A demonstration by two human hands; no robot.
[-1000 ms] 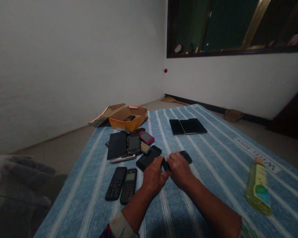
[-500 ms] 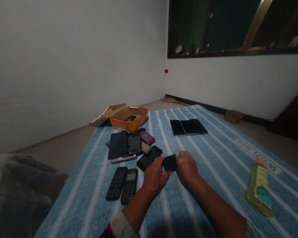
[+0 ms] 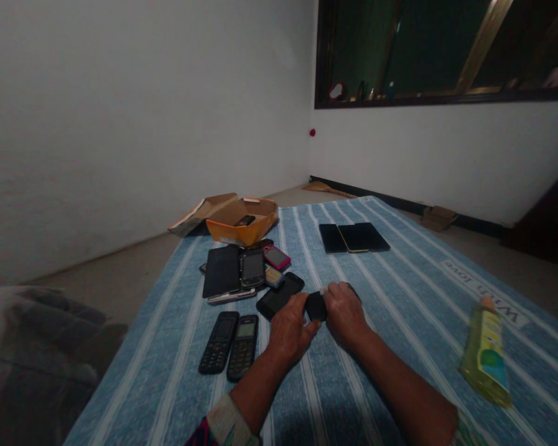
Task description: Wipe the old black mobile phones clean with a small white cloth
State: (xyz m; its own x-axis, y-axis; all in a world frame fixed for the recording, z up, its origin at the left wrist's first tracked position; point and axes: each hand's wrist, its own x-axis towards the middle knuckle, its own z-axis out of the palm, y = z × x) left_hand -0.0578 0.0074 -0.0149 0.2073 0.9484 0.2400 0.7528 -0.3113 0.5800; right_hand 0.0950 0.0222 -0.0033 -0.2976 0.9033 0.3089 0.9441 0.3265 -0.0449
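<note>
A small black flat thing, probably a phone (image 3: 316,306), lies between my hands with a dark face up. My left hand (image 3: 288,328) grips its left end between thumb and fingers. My right hand (image 3: 346,314) is closed over its right part, with a small pale bit showing at the fingertips; what that is I cannot make out. A dark edge shows past the right knuckles. Just behind my left hand lies a black smartphone (image 3: 279,297). Two black keypad phones, one (image 3: 219,344) beside the other (image 3: 243,349), rest left of my left forearm.
Left of centre is a pile with a dark tablet-like slab (image 3: 221,272), a slider phone (image 3: 252,270), a pink phone (image 3: 277,257) and a keypad phone (image 3: 273,277). Behind stands an open orange box (image 3: 242,233). Dark phones (image 3: 353,238) lie farther back; a yellow-green bottle (image 3: 486,356) lies right.
My right hand has slid slightly left over the black thing, covering more of it; a dark edge now shows past its knuckles. My left hand keeps its grip in place.
</note>
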